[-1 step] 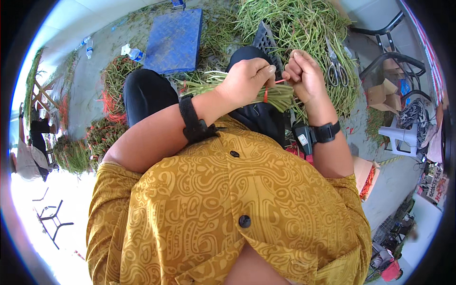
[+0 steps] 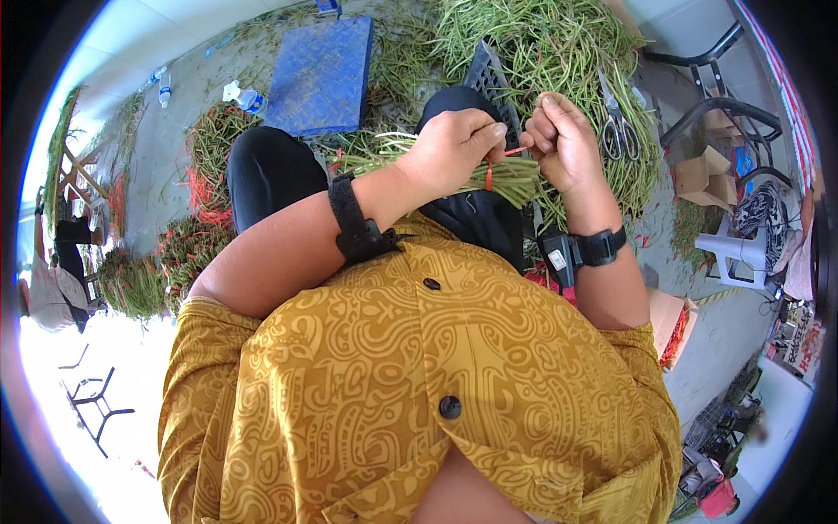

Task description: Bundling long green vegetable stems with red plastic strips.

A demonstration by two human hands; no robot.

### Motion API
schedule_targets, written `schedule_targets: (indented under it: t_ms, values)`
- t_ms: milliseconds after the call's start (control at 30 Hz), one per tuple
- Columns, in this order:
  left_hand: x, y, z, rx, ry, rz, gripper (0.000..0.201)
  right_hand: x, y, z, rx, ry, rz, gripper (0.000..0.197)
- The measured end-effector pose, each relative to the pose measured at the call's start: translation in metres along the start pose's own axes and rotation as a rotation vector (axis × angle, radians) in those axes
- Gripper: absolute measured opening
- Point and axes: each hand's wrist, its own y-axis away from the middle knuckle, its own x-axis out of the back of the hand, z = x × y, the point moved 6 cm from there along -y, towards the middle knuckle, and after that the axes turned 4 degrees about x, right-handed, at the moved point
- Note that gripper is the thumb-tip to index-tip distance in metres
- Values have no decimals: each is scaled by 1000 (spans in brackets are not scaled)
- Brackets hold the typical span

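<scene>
A bundle of green stems (image 2: 517, 181) lies across my lap, with a narrow red tie (image 2: 489, 178) looped around it near its right end. My left hand (image 2: 456, 147) is closed over the bundle, thumb and fingers pinching the tie close to the loop. From there a short red length runs right to my right hand (image 2: 563, 144), whose fingertips are pinched on it. My left palm and wrist cover part of the stems, whose paler ends show to the left of it.
Loose green stems (image 2: 559, 44) are heaped ahead, with scissors (image 2: 618, 131) on their right side. A black plastic crate (image 2: 486, 70) leans by my knee. Beyond my left knee are a blue board (image 2: 319, 74) and tied bundles (image 2: 196, 249). A cardboard box (image 2: 705, 177) and a pale stool (image 2: 738, 253) stand right.
</scene>
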Motion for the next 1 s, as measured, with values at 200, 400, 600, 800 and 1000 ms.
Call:
schedule_targets:
  t_ms: [200,400,600,800,1000]
  values:
    - [0,3,-3,67,-58,-34,17,-20,19,-24,179,146,-90,9]
    - [-4,0,-12,88,-96,-77,18,-53,41,-48,411,661,-245,12]
    - [-4,2,-7,60,-188,-61,19,-77,47,-42,364,713,-184,10]
    - [-1,1,-13,79,-151,-111,18,-67,46,-22,234,1267,-244,25]
    - [-1,2,-23,78,1,-109,19,-55,38,-9,241,1066,-244,17]
